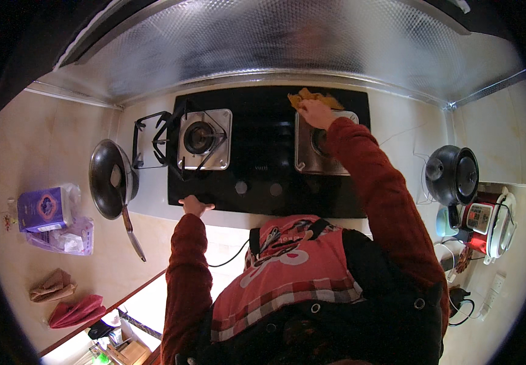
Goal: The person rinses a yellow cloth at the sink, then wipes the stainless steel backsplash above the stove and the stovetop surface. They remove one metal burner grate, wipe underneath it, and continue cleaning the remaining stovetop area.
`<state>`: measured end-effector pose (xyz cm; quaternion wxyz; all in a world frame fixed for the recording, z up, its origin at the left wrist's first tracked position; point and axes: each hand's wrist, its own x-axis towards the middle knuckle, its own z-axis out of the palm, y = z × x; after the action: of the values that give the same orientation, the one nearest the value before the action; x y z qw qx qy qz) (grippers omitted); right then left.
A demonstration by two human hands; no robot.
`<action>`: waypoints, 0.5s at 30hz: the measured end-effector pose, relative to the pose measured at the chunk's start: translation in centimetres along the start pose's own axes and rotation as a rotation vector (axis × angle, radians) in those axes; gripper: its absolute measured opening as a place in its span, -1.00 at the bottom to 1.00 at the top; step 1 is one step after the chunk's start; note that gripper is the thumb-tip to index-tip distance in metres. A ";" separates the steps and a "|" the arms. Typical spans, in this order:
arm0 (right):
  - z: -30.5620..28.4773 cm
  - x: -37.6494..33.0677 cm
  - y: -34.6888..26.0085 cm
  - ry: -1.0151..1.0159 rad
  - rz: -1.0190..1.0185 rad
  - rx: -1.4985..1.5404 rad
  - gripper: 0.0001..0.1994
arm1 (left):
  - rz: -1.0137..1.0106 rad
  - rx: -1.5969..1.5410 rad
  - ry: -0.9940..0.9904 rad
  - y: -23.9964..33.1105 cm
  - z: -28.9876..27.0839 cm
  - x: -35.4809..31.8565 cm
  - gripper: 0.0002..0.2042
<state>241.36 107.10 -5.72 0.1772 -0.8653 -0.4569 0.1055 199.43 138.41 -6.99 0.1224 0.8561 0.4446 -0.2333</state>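
Note:
A black glass gas stove [263, 134] with two burners spans the counter in front of me. My right hand [316, 113] presses a yellow-brown cloth [304, 96] onto the glass at the back of the right burner [307, 159]. That burner's square metal plate carries no grate, and my forearm covers part of it. At the stove's front left edge rests my left hand [193, 206], its fingers apart and nothing in it. A black pan grate [185, 167] stands over the left burner [199, 137], and another grate [148, 141] lies just left of the stove.
A frying pan [106, 182] with a utensil in it sits on the left, near a purple tissue pack [43, 208] and two folded cloths [77, 311]. To the right are a dark pot [448, 176] and a red-and-white appliance [488, 225]. Shiny foil [263, 48] lines the back wall.

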 end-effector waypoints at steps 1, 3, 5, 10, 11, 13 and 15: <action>-0.3 -1.1 1.4 0.052 -0.121 -0.104 -0.70 | 0.043 0.000 0.027 0.0 0.1 0.0 -0.31; -1.3 -3.2 4.6 -0.077 -0.171 -0.455 -0.73 | 0.095 0.021 0.046 0.0 0.1 0.1 -0.34; -2.8 -5.6 7.7 -0.160 -0.026 -0.474 -0.74 | 0.006 0.015 -0.028 0.1 -0.1 0.1 -0.24; -4.3 -9.4 10.8 -0.057 0.335 -0.146 -0.70 | 0.019 0.034 -0.059 0.9 -1.1 -0.6 -0.18; -4.0 -9.2 10.5 -0.030 0.297 -0.152 -0.70 | 0.006 0.041 -0.076 1.1 -1.3 -0.7 -0.18; -2.6 -7.6 8.9 -0.015 0.288 -0.172 -0.69 | -0.017 0.032 -0.094 1.5 -1.6 -0.9 -0.17; -0.9 -4.9 6.7 -0.057 0.296 -0.092 -0.67 | -0.052 0.014 -0.106 1.6 -1.9 -0.9 -0.16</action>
<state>244.01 99.37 -7.46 0.1069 -0.9270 -0.3334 0.1341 200.85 137.62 -4.91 0.1336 0.8315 0.4581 -0.2844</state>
